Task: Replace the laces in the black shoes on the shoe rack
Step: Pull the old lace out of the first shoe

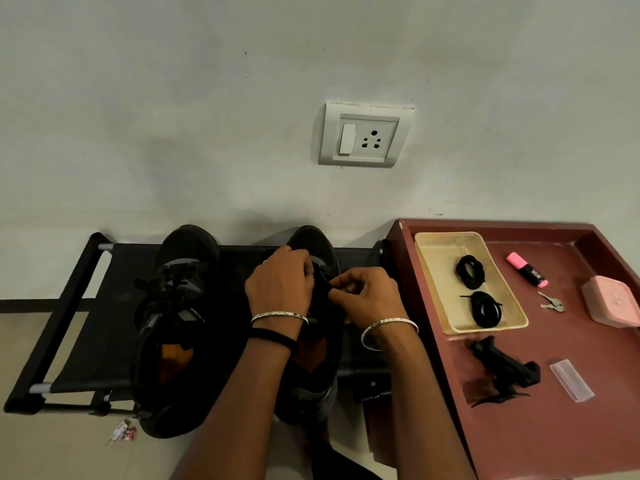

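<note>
A: We're at the shoe rack [69, 306], and both hands are on the right shoe [313, 242] of the black pair.

B: The left grip [280, 285] has its fingers curled down on the lacing, far along the shoe. The right grip [367, 296] is just beside it, thumb and fingertips pressed together on a dark strand.

A: We read that strand as the lace [325, 289] already in the shoe. It's black on black, so we can't follow its run through the eyelets.

B: So which step are we in?

A: Unlacing, we judge. The two fresh lace coils [470, 267] lie in the cream tray [433, 244] on the maroon table [554, 427], to the right of the rack and well apart from both grips.

B: And the left shoe [183, 306]?

A: It's laced and untouched, so we're early in the job.

B: What does the next move call for?

A: We'd pull the pinched strand out of its eyelet while the other grip steadies the shoe. Then we work row by row toward the toe.

B: Only after that do we reach right to the tray for a coil.

A: The lace sits directly between the two grips, touching both. The risk is a snag at an eyelet we can hardly see.
</note>
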